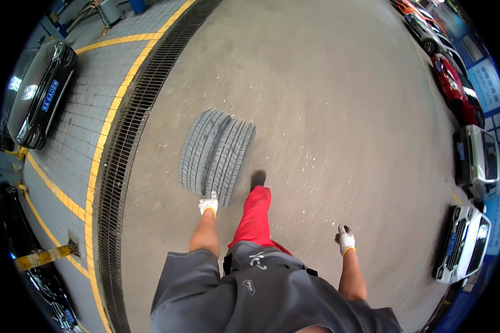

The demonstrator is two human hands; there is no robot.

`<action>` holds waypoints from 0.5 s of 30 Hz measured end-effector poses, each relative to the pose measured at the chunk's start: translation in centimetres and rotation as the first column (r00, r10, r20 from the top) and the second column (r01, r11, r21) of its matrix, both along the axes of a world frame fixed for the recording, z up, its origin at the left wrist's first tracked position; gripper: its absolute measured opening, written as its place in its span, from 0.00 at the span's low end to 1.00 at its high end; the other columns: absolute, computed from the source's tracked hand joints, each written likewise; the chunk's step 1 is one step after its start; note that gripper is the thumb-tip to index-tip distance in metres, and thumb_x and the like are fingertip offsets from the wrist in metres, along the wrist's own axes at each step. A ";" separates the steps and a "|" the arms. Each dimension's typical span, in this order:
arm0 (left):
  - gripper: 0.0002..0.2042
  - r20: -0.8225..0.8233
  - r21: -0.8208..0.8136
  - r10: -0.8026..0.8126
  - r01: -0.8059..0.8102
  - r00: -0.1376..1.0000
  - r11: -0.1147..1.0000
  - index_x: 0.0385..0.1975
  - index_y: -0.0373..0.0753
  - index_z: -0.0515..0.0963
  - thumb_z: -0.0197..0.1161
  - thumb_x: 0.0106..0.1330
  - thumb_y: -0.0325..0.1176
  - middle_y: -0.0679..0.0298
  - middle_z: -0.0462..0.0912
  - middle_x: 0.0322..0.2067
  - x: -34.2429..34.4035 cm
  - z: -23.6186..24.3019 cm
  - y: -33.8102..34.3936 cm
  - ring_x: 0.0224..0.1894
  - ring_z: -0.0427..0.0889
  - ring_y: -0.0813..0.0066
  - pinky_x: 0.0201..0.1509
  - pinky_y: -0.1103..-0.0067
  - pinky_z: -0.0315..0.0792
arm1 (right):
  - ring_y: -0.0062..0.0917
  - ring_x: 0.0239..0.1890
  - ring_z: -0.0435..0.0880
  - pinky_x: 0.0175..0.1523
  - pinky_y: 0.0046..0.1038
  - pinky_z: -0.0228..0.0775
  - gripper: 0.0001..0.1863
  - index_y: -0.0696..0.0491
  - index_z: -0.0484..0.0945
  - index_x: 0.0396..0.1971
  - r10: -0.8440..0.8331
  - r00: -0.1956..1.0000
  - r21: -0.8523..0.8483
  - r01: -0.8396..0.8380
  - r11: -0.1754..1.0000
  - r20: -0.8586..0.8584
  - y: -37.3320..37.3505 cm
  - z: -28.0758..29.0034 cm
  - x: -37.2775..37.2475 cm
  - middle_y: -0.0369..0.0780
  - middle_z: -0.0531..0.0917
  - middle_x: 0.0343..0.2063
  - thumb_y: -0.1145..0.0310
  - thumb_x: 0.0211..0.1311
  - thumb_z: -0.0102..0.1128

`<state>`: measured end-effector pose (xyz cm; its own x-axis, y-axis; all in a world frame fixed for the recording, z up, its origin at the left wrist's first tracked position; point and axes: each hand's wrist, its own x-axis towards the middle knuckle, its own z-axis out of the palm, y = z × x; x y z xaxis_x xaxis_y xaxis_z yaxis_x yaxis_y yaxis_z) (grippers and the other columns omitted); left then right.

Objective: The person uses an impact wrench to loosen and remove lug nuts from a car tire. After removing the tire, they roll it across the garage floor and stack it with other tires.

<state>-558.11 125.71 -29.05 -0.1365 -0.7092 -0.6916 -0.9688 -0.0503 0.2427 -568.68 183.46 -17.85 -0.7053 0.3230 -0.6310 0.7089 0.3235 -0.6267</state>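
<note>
Two black tyres stand side by side on their treads on the concrete floor, the left tyre (202, 150) close against the right tyre (231, 158). My left hand (208, 205), in a white glove with a yellow cuff, touches the near end of the treads where the two meet. Its fingers lie against the rubber, not wrapped round it. Out to my right side, my right hand (345, 239) hangs free in a white glove with dark, soiled fingertips. Its fingers are loosely bent and apart, with nothing in them.
A dark floor grating (122, 150) and a yellow line (106, 130) run along the left. Beyond them are a dark car (41, 91) and a yellow-black barrier post (44, 258). Parked cars, among them a red car (455, 86) and a white car (462, 244), line the right.
</note>
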 end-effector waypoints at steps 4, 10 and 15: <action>0.55 -0.017 0.154 0.286 -0.280 0.958 0.947 0.68 0.20 0.50 0.46 0.61 0.73 0.38 0.58 0.68 -10.6 -3.6 0.0 0.69 0.62 0.48 0.72 0.64 0.58 | 0.23 0.28 0.78 0.34 0.29 0.76 0.31 0.55 0.67 0.62 0.004 0.999 0.057 -0.007 0.998 0.048 0.8 0.9 -6.9 0.38 0.80 0.36 0.53 0.65 0.61; 0.52 -0.153 0.243 0.424 -0.382 0.893 0.892 0.67 0.23 0.55 0.44 0.62 0.72 0.40 0.58 0.68 -34.0 0.6 -2.5 0.70 0.61 0.49 0.72 0.65 0.57 | 0.21 0.24 0.76 0.30 0.27 0.74 0.32 0.56 0.65 0.64 0.057 0.982 0.172 -0.089 0.981 0.182 1.2 3.4 -12.3 0.37 0.79 0.31 0.57 0.65 0.62; 0.48 -0.365 0.244 0.213 -0.127 0.906 0.961 0.66 0.26 0.60 0.43 0.64 0.71 0.41 0.62 0.67 -46.4 8.8 -3.9 0.70 0.62 0.48 0.72 0.67 0.56 | 0.20 0.22 0.74 0.27 0.26 0.71 0.32 0.59 0.65 0.64 0.087 0.978 0.139 -0.114 0.984 0.187 1.4 4.2 -19.7 0.37 0.78 0.28 0.56 0.66 0.61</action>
